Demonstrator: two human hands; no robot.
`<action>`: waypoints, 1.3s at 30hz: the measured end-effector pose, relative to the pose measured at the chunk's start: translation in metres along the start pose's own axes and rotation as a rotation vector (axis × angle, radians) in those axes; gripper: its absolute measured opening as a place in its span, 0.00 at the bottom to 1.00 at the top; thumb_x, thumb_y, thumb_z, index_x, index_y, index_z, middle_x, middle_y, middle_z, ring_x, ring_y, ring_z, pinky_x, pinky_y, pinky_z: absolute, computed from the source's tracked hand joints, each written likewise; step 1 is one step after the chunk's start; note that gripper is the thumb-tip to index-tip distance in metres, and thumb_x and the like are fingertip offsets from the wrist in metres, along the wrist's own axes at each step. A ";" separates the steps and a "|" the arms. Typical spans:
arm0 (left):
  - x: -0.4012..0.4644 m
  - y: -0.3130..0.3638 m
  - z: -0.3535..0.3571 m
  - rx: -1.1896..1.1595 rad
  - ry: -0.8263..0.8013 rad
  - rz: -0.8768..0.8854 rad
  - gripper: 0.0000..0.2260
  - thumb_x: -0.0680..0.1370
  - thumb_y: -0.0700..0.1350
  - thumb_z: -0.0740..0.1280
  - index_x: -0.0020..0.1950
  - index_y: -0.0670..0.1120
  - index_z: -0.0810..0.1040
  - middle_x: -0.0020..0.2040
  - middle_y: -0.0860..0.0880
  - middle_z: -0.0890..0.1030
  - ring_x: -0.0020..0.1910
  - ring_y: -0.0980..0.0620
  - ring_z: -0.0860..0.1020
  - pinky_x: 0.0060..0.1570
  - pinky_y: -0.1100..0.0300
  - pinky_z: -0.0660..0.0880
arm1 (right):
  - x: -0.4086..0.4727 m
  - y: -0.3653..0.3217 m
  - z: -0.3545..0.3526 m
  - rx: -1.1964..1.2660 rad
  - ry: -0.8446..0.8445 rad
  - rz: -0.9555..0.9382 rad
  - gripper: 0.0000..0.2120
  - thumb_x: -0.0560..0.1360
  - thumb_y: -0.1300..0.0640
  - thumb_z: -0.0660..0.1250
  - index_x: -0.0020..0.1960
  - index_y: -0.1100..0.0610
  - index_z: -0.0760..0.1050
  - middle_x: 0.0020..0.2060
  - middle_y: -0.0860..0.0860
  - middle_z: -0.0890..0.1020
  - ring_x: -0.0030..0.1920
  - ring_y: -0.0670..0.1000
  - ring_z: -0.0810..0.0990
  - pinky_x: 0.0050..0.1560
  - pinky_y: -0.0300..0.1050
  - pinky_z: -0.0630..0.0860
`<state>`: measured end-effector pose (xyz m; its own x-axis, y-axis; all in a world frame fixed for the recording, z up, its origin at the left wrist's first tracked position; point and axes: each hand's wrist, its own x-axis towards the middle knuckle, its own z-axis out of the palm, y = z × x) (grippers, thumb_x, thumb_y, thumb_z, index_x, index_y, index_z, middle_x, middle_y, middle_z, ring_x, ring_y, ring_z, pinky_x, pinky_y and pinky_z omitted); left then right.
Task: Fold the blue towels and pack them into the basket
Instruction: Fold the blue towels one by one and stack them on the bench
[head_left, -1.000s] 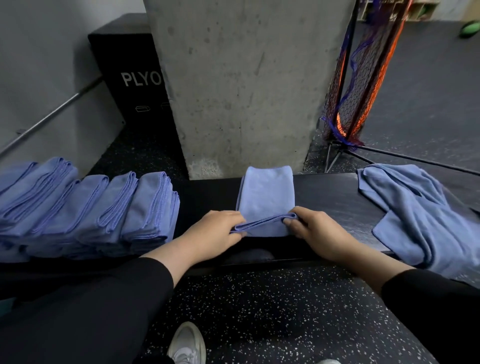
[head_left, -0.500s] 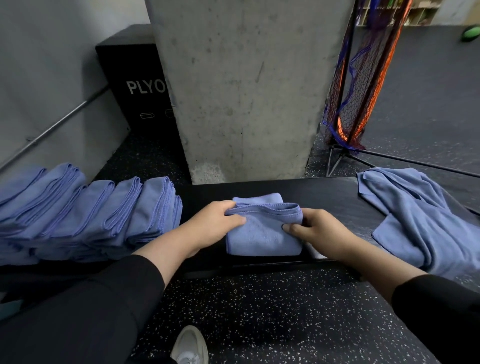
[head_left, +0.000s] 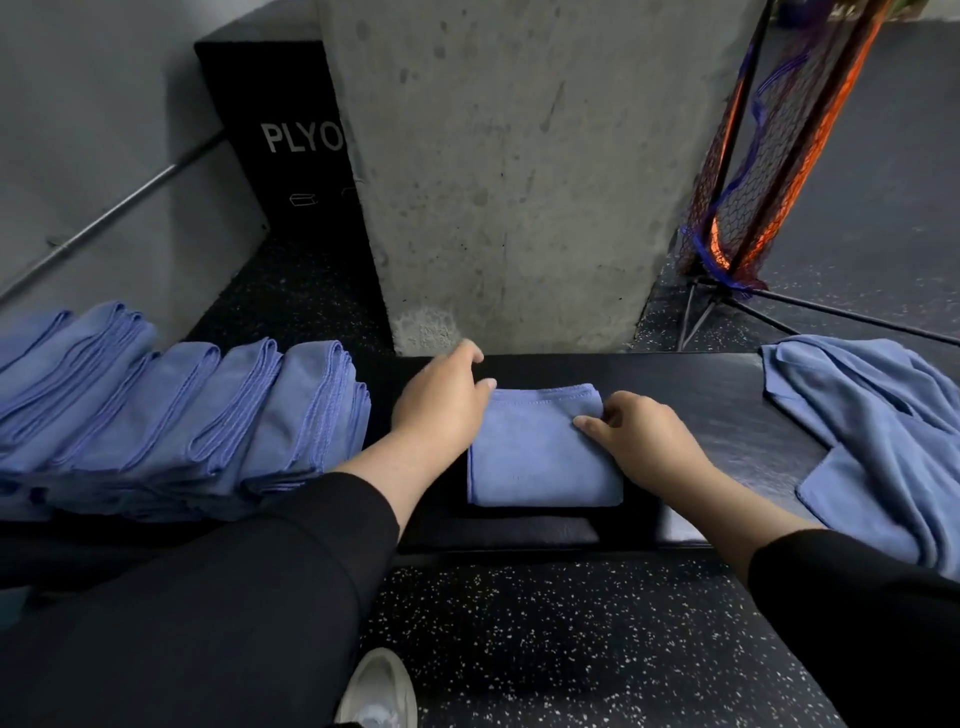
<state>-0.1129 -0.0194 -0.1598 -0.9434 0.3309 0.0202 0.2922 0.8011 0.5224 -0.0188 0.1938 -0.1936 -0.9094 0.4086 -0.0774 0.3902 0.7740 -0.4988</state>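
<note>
A blue towel (head_left: 535, 457), folded into a small rectangle, lies flat on the black bench (head_left: 701, 410) in front of me. My left hand (head_left: 441, 405) hovers at its far left corner with relaxed fingers, and only the thumb tip meets the cloth. My right hand (head_left: 639, 441) sits at the towel's right edge, thumb on top and fingers curled at the far right corner, pinching it. A row of several folded blue towels (head_left: 208, 415) leans at the left. A heap of unfolded blue towels (head_left: 872, 431) lies at the right. No basket is in view.
A concrete pillar (head_left: 509, 171) rises right behind the bench. A black PLYO box (head_left: 280, 140) stands at the back left, and a metal bar (head_left: 114, 213) runs along the left wall. An orange and blue net on a stand (head_left: 753, 171) is back right. My shoe (head_left: 379, 691) is on the speckled floor.
The towel's near end was folded over away from me, making a compact rectangle. My left hand has let go and lifted to the far left corner; my right hand moved to the right edge.
</note>
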 end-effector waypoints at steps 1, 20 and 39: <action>0.000 -0.002 -0.001 0.050 0.045 0.069 0.12 0.82 0.51 0.64 0.65 0.51 0.73 0.55 0.50 0.79 0.54 0.47 0.77 0.53 0.49 0.76 | 0.000 0.002 0.003 -0.005 0.045 0.009 0.18 0.75 0.39 0.68 0.45 0.53 0.72 0.40 0.46 0.79 0.44 0.53 0.77 0.41 0.49 0.72; -0.027 -0.015 0.030 0.423 -0.485 0.389 0.29 0.85 0.61 0.47 0.83 0.54 0.40 0.81 0.57 0.35 0.79 0.60 0.34 0.79 0.47 0.39 | -0.023 0.034 0.005 -0.179 -0.242 -0.488 0.46 0.71 0.22 0.37 0.82 0.46 0.51 0.79 0.36 0.47 0.79 0.37 0.43 0.79 0.51 0.46; -0.064 -0.020 0.013 0.264 -0.219 0.435 0.12 0.80 0.52 0.66 0.61 0.49 0.77 0.61 0.52 0.81 0.60 0.47 0.78 0.61 0.51 0.73 | -0.052 0.019 -0.016 -0.272 -0.056 -0.564 0.19 0.76 0.33 0.52 0.51 0.46 0.70 0.45 0.40 0.78 0.50 0.46 0.78 0.57 0.50 0.70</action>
<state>-0.0560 -0.0506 -0.1824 -0.6805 0.7327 -0.0059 0.7037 0.6559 0.2731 0.0379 0.1948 -0.1853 -0.9893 -0.1192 0.0845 -0.1363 0.9614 -0.2390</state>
